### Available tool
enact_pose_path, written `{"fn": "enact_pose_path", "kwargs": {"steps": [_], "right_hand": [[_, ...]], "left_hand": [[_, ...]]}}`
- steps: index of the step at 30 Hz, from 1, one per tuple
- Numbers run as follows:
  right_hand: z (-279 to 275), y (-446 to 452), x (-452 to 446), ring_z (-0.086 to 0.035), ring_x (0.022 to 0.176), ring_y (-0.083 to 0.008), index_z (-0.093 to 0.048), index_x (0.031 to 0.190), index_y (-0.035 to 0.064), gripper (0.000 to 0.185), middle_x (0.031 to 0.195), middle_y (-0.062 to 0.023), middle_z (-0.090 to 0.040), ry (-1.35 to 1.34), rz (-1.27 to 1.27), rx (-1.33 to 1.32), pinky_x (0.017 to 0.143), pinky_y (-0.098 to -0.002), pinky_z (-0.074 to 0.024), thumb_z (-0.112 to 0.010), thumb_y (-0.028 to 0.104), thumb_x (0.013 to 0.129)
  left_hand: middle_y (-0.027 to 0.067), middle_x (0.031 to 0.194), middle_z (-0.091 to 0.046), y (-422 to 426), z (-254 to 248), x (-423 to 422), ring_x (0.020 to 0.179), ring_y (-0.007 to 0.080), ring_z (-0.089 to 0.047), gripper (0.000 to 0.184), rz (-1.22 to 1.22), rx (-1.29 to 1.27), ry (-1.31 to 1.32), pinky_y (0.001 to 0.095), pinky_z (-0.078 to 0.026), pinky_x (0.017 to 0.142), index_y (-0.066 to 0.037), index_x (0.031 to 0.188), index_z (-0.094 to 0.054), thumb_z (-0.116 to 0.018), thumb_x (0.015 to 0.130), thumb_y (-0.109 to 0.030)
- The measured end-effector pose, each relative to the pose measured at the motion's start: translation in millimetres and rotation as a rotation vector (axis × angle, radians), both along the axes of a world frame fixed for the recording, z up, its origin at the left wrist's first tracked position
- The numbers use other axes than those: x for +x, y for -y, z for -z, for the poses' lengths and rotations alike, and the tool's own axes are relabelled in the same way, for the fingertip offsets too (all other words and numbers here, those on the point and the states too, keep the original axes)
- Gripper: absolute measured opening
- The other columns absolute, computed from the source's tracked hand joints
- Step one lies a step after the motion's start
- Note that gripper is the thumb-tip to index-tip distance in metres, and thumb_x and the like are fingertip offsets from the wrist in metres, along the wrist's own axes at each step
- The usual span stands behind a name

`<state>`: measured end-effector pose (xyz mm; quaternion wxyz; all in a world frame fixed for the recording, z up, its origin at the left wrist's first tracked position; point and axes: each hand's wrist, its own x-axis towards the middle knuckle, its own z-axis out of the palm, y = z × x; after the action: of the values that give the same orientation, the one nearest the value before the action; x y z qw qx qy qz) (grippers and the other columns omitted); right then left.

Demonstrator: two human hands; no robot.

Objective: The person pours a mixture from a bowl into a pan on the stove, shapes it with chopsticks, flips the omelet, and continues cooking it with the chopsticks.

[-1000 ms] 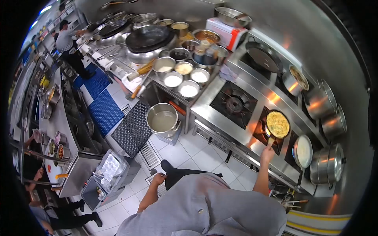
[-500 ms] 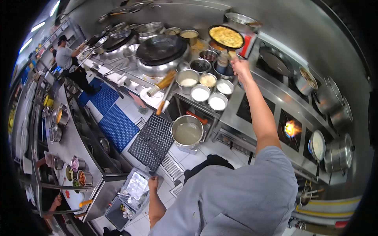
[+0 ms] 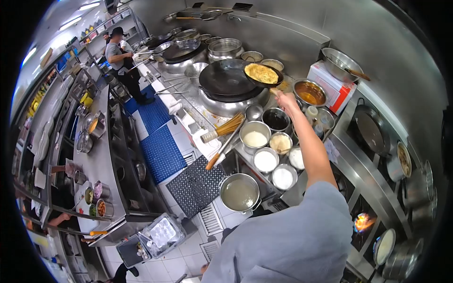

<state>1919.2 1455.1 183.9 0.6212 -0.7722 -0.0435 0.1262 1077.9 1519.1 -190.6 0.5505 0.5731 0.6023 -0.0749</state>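
Observation:
My right hand (image 3: 286,102) is closed around the handle of a small black frying pan (image 3: 278,81). A folded yellow omelette (image 3: 261,73) lies in the pan, which is held tilted over the right edge of a large black wok (image 3: 225,78). Beneath and beside my right forearm stand metal pots of dark sauce (image 3: 276,119), white contents (image 3: 266,161) and orange-brown sauce (image 3: 309,92), along with squeeze bottles (image 3: 311,112). Only a sliver of my left hand (image 3: 204,268) shows beside my shirt at the bottom, its fingers hidden.
A pot of cloudy liquid (image 3: 239,192) stands low in front of the counter. A bamboo brush (image 3: 223,129) and a ladle (image 3: 226,144) lie at the counter's edge. At right a burner flame (image 3: 363,222) burns. A co-worker (image 3: 123,63) stands farther along the wok line.
My body and view have turned left. The pan has moved left from above the sauce pots to the wok's edge, and the omelette now looks folded. My left hand has mostly left view.

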Motion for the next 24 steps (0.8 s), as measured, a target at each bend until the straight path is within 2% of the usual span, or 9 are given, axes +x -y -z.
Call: {"fn": "enact_pose_path", "kwargs": {"steps": [2,3,7,15,17,18,20,21,24], "right_hand": [[47,-11,45,-0.055,0.045,-0.0238,-0.066,0.081,-0.0067,0.042,0.062,-0.0137,-0.062,0.297,0.055,-0.250,0.044,-0.0383,-0.0406,-0.059,0.033,0.094],[35,-20,27,-0.059,0.049,-0.0279,-0.067,0.086,-0.0092,0.043,0.065,-0.0172,-0.064,0.183,0.104,-0.219,0.049,-0.0418,-0.0440,-0.058,0.032,0.094],[10,22,28,-0.042,0.042,-0.0125,-0.065,0.079,0.0007,0.042,0.060,-0.0035,-0.055,-0.021,-0.079,-0.064,0.039,-0.0276,-0.0314,-0.058,0.038,0.096],[-47,47,120,-0.036,0.046,-0.0066,-0.063,0.087,-0.0009,0.041,0.061,0.0015,-0.049,-0.111,-0.208,-0.099,0.039,-0.0234,-0.0265,-0.054,0.037,0.100],[-74,36,158,-0.050,0.047,-0.0183,-0.065,0.083,-0.0007,0.044,0.062,-0.0059,-0.058,0.098,-0.116,-0.174,0.044,-0.0333,-0.0383,-0.054,0.040,0.098],[-97,31,171,-0.050,0.047,-0.0183,-0.065,0.083,-0.0007,0.044,0.062,-0.0059,-0.058,0.137,-0.120,-0.161,0.044,-0.0333,-0.0383,-0.054,0.040,0.098],[-151,17,199,-0.063,0.066,-0.0369,-0.065,0.083,0.0001,0.046,0.073,-0.0174,-0.066,0.809,0.129,-0.411,0.061,-0.0453,-0.0474,-0.053,0.043,0.096],[-185,17,208,-0.062,0.088,-0.0456,-0.066,0.091,0.0028,0.044,0.086,-0.0241,-0.067,0.877,0.128,-0.398,0.078,-0.0490,-0.0471,-0.051,0.044,0.096],[-268,0,230,-0.062,0.089,-0.0464,-0.068,0.096,0.0039,0.044,0.088,-0.0241,-0.067,0.995,0.253,-0.341,0.076,-0.0487,-0.0478,-0.050,0.044,0.096]], "left_hand": [[0.0099,0.080,-0.070,22,-12,42,0.067,0.0212,-0.066,0.033,0.019,-0.020,0.014,0.0377,-0.054,0.059,0.000,0.096,-0.069,-0.068,0.089,-0.032],[0.0100,0.080,-0.070,29,-17,61,0.066,0.0214,-0.066,0.033,0.027,-0.024,0.023,0.0377,-0.054,0.059,0.000,0.097,-0.069,-0.067,0.089,-0.032],[0.0106,0.081,-0.070,53,-40,107,0.066,0.0220,-0.066,0.034,0.039,-0.025,0.051,0.0379,-0.054,0.060,-0.001,0.100,-0.069,-0.066,0.090,-0.033],[0.0117,0.082,-0.070,34,-58,125,0.065,0.0231,-0.067,0.035,-0.031,0.061,-0.009,0.0383,-0.054,0.061,-0.002,0.107,-0.068,-0.063,0.092,-0.034],[0.0120,0.083,-0.070,7,-27,113,0.064,0.0242,-0.067,0.034,-0.149,0.028,0.045,0.0368,-0.055,0.062,-0.001,0.108,-0.068,-0.062,0.092,-0.031],[0.0123,0.085,-0.070,-8,-15,110,0.063,0.0251,-0.066,0.033,-0.238,-0.021,0.099,0.0353,-0.055,0.063,0.001,0.107,-0.067,-0.062,0.093,-0.028],[0.0121,0.085,-0.070,-26,-28,128,0.064,0.0248,-0.066,0.033,-0.160,0.101,0.066,0.0352,-0.055,0.063,0.001,0.107,-0.067,-0.062,0.093,-0.028],[0.0121,0.085,-0.070,-31,-35,138,0.065,0.0247,-0.066,0.033,-0.125,0.133,0.045,0.0351,-0.055,0.064,0.002,0.107,-0.067,-0.062,0.093,-0.028],[0.0119,0.085,-0.070,-34,-75,182,0.066,0.0243,-0.066,0.033,-0.068,0.162,0.033,0.0350,-0.055,0.064,0.002,0.107,-0.067,-0.062,0.093,-0.028]]}}
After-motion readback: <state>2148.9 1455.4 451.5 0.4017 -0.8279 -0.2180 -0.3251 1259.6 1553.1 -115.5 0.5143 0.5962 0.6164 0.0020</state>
